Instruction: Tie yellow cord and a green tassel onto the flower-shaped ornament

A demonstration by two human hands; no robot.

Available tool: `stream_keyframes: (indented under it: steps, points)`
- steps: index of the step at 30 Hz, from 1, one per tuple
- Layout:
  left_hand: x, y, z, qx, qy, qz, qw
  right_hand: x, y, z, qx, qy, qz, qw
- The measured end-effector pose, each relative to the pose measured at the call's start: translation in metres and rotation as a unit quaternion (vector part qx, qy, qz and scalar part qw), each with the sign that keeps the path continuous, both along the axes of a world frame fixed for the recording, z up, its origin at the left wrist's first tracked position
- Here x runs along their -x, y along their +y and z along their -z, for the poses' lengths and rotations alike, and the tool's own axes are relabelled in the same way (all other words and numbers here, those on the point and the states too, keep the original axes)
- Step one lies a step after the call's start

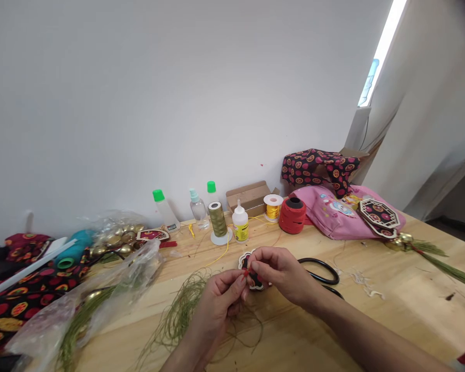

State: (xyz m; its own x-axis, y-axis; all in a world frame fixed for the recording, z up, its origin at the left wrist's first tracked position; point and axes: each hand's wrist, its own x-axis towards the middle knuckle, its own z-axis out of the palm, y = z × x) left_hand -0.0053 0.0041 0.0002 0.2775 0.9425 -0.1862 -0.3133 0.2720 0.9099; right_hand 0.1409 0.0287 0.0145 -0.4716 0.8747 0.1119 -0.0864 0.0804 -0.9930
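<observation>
Centrally, just above a wooden table, both hands meet around a small black-and-red fabric ornament w/ white edging, lifted off the surface prob. so fingertips reach both faces. L hand is nearly closed, thumb & forefinger pinching a red bit at its edge; R hand curls narrow, gripping the ornament's top. Loose green thread lies under the L hand, black scissors just behind the R.

With forearms entering from 6 and 4 o'clock, the left hand and right hand meet fingertip to fingertip, both pinched closed.
</observation>
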Motion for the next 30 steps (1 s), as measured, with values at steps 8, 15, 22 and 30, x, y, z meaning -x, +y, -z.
stream_keyframes:
  steps: [8,15,22,30]
  points:
    - [0.0008,-0.0014,-0.0052,0.019,0.009,0.006,1.0,-0.0033,-0.0001,-0.0057,0.054,0.037,0.003,0.998]
    - [0.0004,-0.0016,-0.0071,0.029,-0.001,0.026,0.999,-0.0061,0.0027,0.001,-0.103,-0.01,0.002,0.995]
    - [0.0,0.0012,-0.0014,-0.076,0.068,-0.017,0.995,-0.0072,0.0052,0.0003,-0.174,-0.038,0.059,0.982]
    - [0.0021,-0.0033,-0.0041,-0.184,0.222,-0.138,0.947,-0.0054,0.0034,0.001,-0.198,-0.059,0.094,0.974]
